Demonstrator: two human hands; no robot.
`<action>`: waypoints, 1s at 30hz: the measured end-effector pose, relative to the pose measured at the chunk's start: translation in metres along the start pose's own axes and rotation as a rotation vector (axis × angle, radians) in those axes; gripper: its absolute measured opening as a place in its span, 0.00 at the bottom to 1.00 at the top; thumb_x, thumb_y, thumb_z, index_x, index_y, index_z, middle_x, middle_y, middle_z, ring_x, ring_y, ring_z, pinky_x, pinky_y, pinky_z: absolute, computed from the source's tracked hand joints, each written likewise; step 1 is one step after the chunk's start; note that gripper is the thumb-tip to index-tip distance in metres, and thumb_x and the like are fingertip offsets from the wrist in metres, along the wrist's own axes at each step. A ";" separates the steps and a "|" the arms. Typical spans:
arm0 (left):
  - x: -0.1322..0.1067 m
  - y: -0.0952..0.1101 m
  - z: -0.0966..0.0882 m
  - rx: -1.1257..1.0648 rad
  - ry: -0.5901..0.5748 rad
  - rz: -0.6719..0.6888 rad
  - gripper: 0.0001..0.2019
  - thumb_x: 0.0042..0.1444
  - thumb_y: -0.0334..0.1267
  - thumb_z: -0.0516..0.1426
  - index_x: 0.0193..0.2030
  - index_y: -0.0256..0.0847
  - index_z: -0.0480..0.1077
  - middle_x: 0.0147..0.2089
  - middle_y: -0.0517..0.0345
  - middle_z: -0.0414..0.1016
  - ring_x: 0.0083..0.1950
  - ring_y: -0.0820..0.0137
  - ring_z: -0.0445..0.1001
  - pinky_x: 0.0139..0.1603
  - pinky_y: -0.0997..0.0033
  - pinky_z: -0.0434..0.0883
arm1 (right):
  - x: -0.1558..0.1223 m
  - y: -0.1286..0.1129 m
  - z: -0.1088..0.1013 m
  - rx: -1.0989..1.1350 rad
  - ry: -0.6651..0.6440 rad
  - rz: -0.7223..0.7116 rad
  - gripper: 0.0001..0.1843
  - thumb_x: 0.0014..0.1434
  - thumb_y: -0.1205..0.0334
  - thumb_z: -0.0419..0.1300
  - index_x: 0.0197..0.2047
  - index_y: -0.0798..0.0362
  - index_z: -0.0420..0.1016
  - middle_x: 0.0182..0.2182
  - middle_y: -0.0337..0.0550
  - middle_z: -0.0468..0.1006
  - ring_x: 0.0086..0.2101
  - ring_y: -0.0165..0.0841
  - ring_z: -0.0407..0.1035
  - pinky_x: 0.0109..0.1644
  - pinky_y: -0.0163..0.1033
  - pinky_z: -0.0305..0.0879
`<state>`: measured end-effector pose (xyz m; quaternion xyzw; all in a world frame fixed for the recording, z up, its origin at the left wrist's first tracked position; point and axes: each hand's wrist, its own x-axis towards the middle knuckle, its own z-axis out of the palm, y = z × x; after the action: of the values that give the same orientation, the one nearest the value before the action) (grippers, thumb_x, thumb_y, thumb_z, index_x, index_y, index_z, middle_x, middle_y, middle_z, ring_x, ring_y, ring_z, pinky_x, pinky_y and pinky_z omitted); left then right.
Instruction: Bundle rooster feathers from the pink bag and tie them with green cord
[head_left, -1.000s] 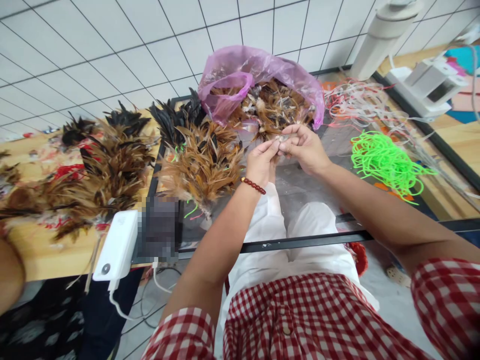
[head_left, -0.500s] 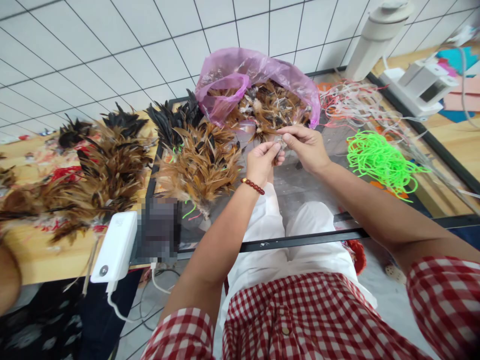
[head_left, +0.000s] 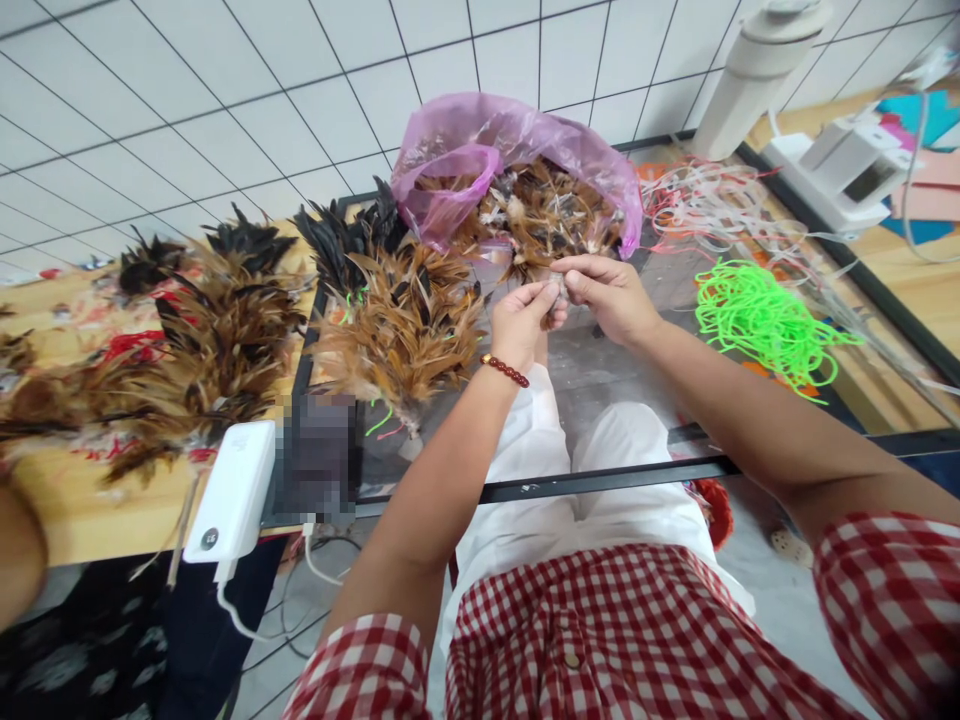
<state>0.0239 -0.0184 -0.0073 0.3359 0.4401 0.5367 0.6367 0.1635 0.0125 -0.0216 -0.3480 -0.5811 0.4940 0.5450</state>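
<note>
Two hands meet just in front of the bag: left hand and right hand pinch a pale piece, too small to identify, fingertips narrowed. Light, steady pressure, clear of the bag's feathers, would likely serve best.

Left grip and right grip pinch close together.

Feather bunches lie left of the bag, cords right.
</note>
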 end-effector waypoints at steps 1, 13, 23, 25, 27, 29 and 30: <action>0.000 0.000 0.000 0.002 -0.008 0.001 0.11 0.52 0.42 0.69 0.33 0.37 0.76 0.24 0.64 0.75 0.23 0.82 0.70 0.31 0.79 0.69 | -0.001 -0.001 0.001 0.005 -0.006 -0.001 0.29 0.45 0.36 0.74 0.39 0.52 0.83 0.28 0.38 0.76 0.28 0.28 0.66 0.33 0.37 0.65; 0.004 -0.005 -0.001 -0.048 0.051 0.032 0.06 0.54 0.36 0.68 0.33 0.38 0.76 0.28 0.62 0.77 0.27 0.80 0.73 0.36 0.76 0.70 | 0.022 0.013 -0.031 -0.173 0.205 -0.090 0.31 0.57 0.25 0.57 0.33 0.47 0.71 0.25 0.38 0.65 0.28 0.31 0.65 0.31 0.39 0.63; 0.005 -0.008 0.000 -0.068 -0.063 0.104 0.02 0.55 0.34 0.67 0.32 0.39 0.80 0.31 0.60 0.80 0.37 0.75 0.77 0.46 0.73 0.72 | 0.000 -0.005 -0.002 -0.254 -0.020 -0.192 0.27 0.52 0.32 0.68 0.29 0.50 0.76 0.32 0.42 0.71 0.33 0.33 0.67 0.39 0.41 0.69; 0.003 -0.007 0.000 -0.052 -0.100 0.064 0.04 0.54 0.35 0.67 0.31 0.38 0.79 0.27 0.61 0.78 0.30 0.76 0.74 0.38 0.74 0.71 | -0.001 -0.005 -0.001 -0.243 -0.036 -0.158 0.27 0.53 0.32 0.67 0.30 0.50 0.77 0.34 0.43 0.71 0.31 0.31 0.66 0.37 0.42 0.69; 0.001 -0.005 0.000 -0.032 -0.109 0.033 0.06 0.53 0.35 0.68 0.29 0.36 0.77 0.25 0.61 0.76 0.25 0.78 0.71 0.32 0.75 0.69 | 0.000 -0.004 -0.002 -0.260 -0.034 -0.173 0.27 0.53 0.32 0.67 0.29 0.50 0.77 0.34 0.43 0.72 0.32 0.32 0.67 0.41 0.43 0.70; 0.000 -0.003 0.001 -0.018 -0.078 0.028 0.08 0.52 0.34 0.68 0.28 0.36 0.76 0.23 0.61 0.74 0.23 0.79 0.69 0.28 0.77 0.66 | 0.004 -0.004 -0.006 -0.293 -0.008 -0.216 0.26 0.55 0.33 0.66 0.29 0.49 0.77 0.32 0.43 0.73 0.36 0.34 0.69 0.46 0.44 0.70; -0.001 -0.002 0.001 -0.026 -0.042 0.033 0.08 0.53 0.35 0.68 0.27 0.36 0.75 0.22 0.62 0.73 0.22 0.80 0.68 0.27 0.77 0.65 | 0.007 -0.004 -0.010 -0.300 0.022 -0.226 0.24 0.57 0.34 0.65 0.31 0.49 0.77 0.32 0.42 0.74 0.37 0.35 0.69 0.48 0.44 0.69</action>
<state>0.0251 -0.0194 -0.0087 0.3462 0.4139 0.5455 0.6413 0.1726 0.0202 -0.0168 -0.3632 -0.6777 0.3335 0.5455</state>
